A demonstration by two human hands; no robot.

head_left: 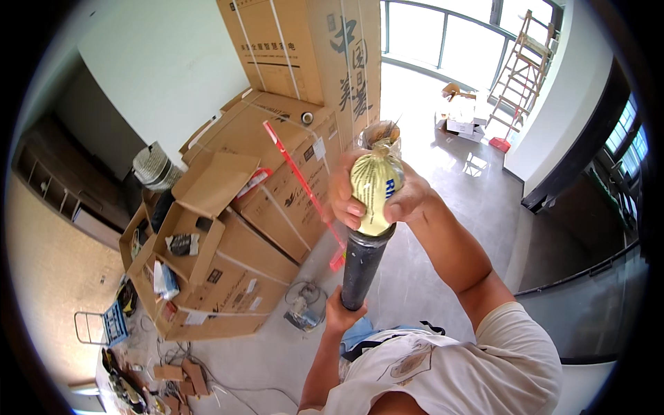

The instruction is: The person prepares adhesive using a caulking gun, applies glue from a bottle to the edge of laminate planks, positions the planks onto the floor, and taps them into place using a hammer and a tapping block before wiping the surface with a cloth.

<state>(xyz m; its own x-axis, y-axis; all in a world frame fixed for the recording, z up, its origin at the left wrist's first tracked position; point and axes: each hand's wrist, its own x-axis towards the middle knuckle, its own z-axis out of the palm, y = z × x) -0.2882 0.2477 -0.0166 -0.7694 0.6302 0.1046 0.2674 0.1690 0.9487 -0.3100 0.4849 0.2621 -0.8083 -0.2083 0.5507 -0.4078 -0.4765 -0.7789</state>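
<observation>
Upright in front of me stands a black cylindrical barrel (pixel 364 266), like that of a sealant gun. My left hand (pixel 339 315) is closed round its lower end. From the barrel's top end rises a yellow sealant sausage pack (pixel 375 183) with a gathered, twisted tip and blue print. My right hand (pixel 413 195) grips this pack, thumb on the near side and fingers round its left side. How far the pack reaches down inside the barrel is hidden.
Large strapped cardboard boxes (pixel 277 200) stand to the left, with a red level-like bar (pixel 294 162) leaning there. An open carton (pixel 207 256) holds packets. Behind the pack is a bucket-like container (pixel 387 131). A wooden ladder (pixel 523 69) stands far right; bricks (pixel 187 377) and cables lie lower left.
</observation>
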